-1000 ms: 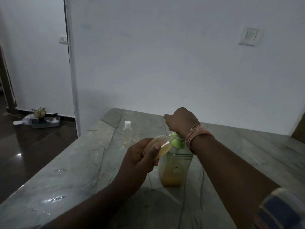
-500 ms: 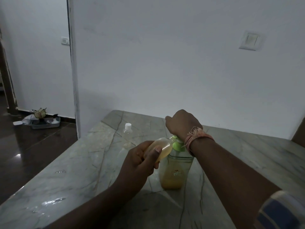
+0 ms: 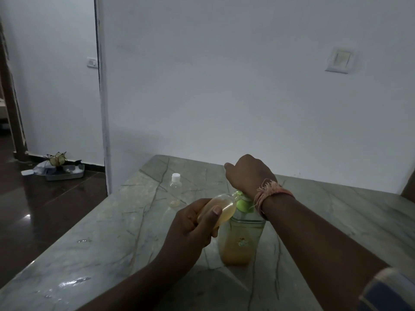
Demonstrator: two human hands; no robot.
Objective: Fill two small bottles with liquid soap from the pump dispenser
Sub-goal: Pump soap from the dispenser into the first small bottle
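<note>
A clear pump dispenser (image 3: 239, 241) with a green head and amber soap in its lower part stands on the marble table (image 3: 112, 232). My right hand (image 3: 246, 173) rests on top of the pump head, fingers curled over it; the nozzle is hidden. My left hand (image 3: 193, 227) grips a small clear bottle (image 3: 221, 208), tilted, its mouth at the pump's spout, holding amber soap. A second small bottle (image 3: 174, 190) with a white cap stands behind, a little soap at its bottom.
The white wall runs close behind the table. To the left, dark floor lies beyond the table's edge, with a metal tray (image 3: 64, 172) of odds and ends by the far wall. Wet streaks (image 3: 71, 282) shine on the table's near left.
Both hands and the bottles keep their places; only the camera has shifted slightly. The tilted small bottle stays at the spout.
</note>
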